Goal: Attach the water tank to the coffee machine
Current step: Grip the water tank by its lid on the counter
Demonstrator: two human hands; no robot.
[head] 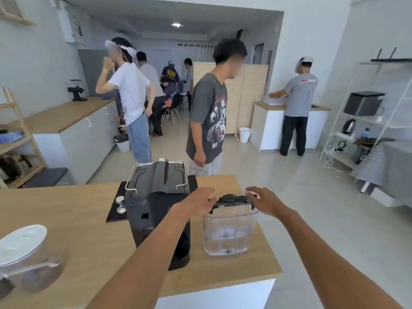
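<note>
The left forearm crossed in front of the black boxy coffee machine (153, 210), hiding part of its near side, and the blurred glass jar with a white lid (24, 253) was cut off at the frame's left edge. The clear plastic water tank with a black lid (229, 228) stood upright on the light wooden worktop (66, 219), just beside the machine's right side and not attached. The left hand (198, 200) touched the lid's left end, fingers curled loosely. The right hand (263, 200) rested at the lid's right end, fingers spread part-way. Whether either hand actually gripped the lid could not be told.
</note>
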